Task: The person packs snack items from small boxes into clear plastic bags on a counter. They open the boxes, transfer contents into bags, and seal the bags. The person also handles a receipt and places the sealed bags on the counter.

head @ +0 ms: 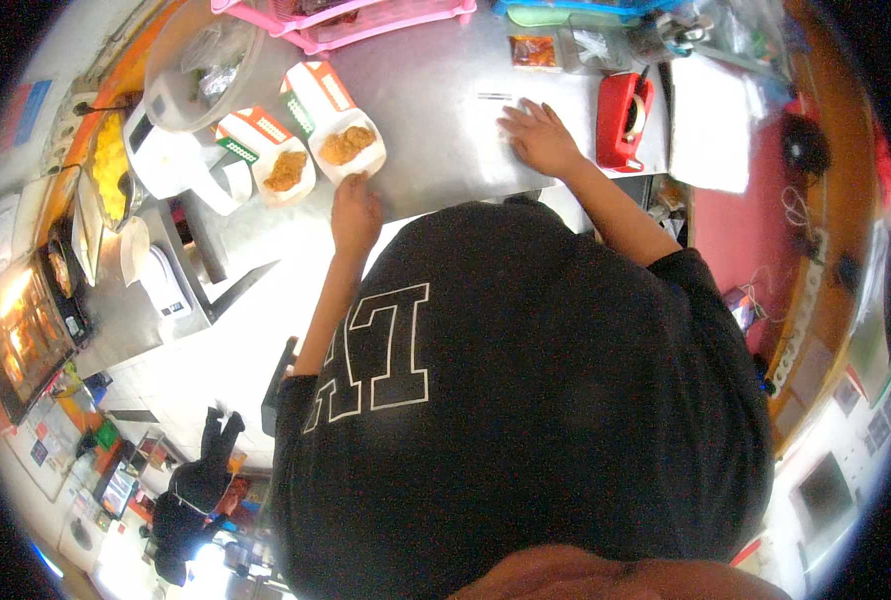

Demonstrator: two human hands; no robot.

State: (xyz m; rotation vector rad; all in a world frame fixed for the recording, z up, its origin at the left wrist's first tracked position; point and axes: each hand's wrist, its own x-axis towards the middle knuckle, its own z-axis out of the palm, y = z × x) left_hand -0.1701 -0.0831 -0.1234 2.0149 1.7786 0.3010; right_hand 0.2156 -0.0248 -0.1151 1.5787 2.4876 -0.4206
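Observation:
My left hand [358,214] has its fingertips at the near rim of an open cardboard food box [376,161]. Whether they grip the rim or only touch it is not clear. Fried chicken [346,145] lies inside this box, whose printed lid [321,96] is folded back. Just left of it stands a second open box [307,182] of the same kind, with another fried chicken piece [286,172]. My right hand [543,142] rests on the metal counter [430,112] with its fingers spread and holds nothing. A red tape dispenser [622,124] stands to its right.
A clear plastic tub [199,71] and a pink rack [385,26] stand at the back. Near a clear container [594,45] lies a sauce packet [533,52]. White sheets [708,124] lie at right. Another person [190,495] is farther off at lower left.

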